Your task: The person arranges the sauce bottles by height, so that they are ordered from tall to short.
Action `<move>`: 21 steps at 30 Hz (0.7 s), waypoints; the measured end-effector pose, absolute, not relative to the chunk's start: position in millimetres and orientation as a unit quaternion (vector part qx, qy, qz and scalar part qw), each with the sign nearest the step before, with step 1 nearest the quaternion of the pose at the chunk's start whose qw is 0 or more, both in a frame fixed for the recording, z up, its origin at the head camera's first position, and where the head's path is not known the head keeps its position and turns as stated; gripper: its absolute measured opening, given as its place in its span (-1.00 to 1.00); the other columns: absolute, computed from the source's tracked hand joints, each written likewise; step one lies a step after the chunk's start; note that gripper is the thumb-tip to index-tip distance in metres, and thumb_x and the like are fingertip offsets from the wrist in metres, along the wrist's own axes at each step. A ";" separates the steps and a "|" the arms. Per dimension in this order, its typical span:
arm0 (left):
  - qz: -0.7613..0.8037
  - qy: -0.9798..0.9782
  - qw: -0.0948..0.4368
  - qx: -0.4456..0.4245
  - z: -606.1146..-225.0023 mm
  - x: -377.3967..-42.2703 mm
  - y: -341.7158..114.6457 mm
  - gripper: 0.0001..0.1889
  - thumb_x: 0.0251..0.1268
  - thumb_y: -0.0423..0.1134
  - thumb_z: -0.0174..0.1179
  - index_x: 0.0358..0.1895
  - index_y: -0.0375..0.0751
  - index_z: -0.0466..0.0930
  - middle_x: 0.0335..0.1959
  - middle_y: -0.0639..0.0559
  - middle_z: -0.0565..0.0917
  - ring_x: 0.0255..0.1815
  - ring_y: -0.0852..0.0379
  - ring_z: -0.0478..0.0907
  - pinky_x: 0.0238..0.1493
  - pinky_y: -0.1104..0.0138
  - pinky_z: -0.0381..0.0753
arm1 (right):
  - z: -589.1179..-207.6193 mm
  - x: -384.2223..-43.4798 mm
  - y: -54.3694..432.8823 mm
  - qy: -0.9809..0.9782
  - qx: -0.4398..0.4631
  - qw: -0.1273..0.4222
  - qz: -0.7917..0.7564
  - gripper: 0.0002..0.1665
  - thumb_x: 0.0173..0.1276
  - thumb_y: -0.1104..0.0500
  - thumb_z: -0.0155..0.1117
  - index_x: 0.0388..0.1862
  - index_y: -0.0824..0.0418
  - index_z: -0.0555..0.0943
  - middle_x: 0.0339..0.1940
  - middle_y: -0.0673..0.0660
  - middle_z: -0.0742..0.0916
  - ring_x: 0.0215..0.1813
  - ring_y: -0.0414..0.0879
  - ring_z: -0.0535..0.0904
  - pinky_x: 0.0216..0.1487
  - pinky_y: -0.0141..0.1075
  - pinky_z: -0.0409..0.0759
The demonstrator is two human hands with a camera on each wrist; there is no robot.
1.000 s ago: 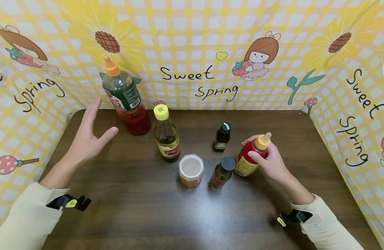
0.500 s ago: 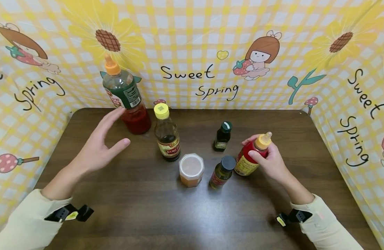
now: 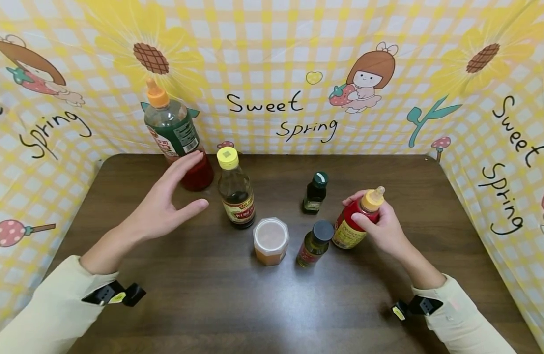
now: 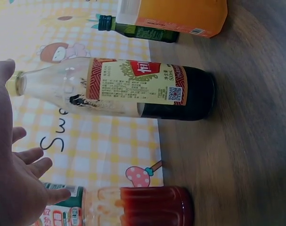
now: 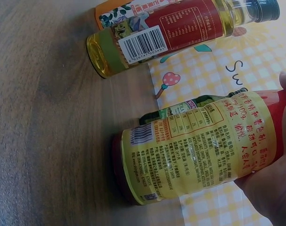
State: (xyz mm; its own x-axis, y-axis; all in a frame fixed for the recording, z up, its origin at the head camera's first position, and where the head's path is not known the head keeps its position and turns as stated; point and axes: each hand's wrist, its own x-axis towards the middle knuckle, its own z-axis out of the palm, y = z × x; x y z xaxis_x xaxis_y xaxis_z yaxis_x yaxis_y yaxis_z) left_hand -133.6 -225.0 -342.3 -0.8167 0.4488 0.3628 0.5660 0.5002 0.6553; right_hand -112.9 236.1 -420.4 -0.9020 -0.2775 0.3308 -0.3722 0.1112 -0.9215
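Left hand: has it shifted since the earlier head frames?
Yes. In the head view the left hand has moved rightward and slightly down the picture, closer to the yellow-capped bottle, which has stayed put.

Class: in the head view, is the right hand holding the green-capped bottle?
No, the right hand grips the red bottle, and the green-capped bottle stands apart.

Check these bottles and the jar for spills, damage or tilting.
Nothing stands out. The yellow-capped bottle, large orange-capped bottle, pale-lidded jar, black-capped bottle and small green bottle stand upright; the right hand grips the red bottle. No spill or damage shows, though some surfaces are hidden.
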 end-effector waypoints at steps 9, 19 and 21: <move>-0.402 -0.869 0.040 -0.286 -350.7 -147.8 -212.0 -0.09 0.22 -0.26 0.46 0.60 -0.08 0.15 0.59 -0.09 0.19 0.61 -0.08 0.03 0.52 -0.12 0.09 | -420.2 -113.0 236.3 -0.746 0.217 0.037 0.629 -0.64 0.34 0.57 0.13 0.11 0.50 0.45 0.03 0.08 0.72 0.14 -0.14 0.63 0.17 -0.41 0.56; -0.425 -0.864 0.020 -0.269 -365.6 -164.9 -190.6 -0.13 0.20 -0.24 0.48 0.54 -0.19 0.20 0.49 -0.13 0.31 0.50 -0.06 0.21 0.49 -0.12 0.18 | -420.6 -112.8 236.0 -0.743 0.218 0.037 0.632 -0.63 0.34 0.57 0.13 0.12 0.50 0.44 0.04 0.11 0.72 0.14 -0.13 0.63 0.17 -0.41 0.56; -0.437 -0.860 0.014 -0.264 -368.2 -168.4 -185.3 -0.15 0.19 -0.25 0.49 0.51 -0.22 0.23 0.45 -0.15 0.35 0.46 -0.06 0.26 0.46 -0.12 0.23 | -420.6 -113.0 236.9 -0.743 0.219 0.037 0.632 -0.63 0.34 0.57 0.12 0.12 0.50 0.44 0.04 0.11 0.72 0.14 -0.13 0.63 0.17 -0.40 0.56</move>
State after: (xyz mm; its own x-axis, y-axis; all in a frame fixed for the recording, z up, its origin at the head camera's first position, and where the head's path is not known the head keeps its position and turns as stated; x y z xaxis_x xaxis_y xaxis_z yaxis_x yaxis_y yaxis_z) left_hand -168.4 -185.3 -368.2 -0.8600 0.4425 0.2541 0.4662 0.4792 0.7436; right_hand -113.0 236.9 -420.6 -0.9015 -0.2776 0.3319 -0.3722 0.1062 -0.9221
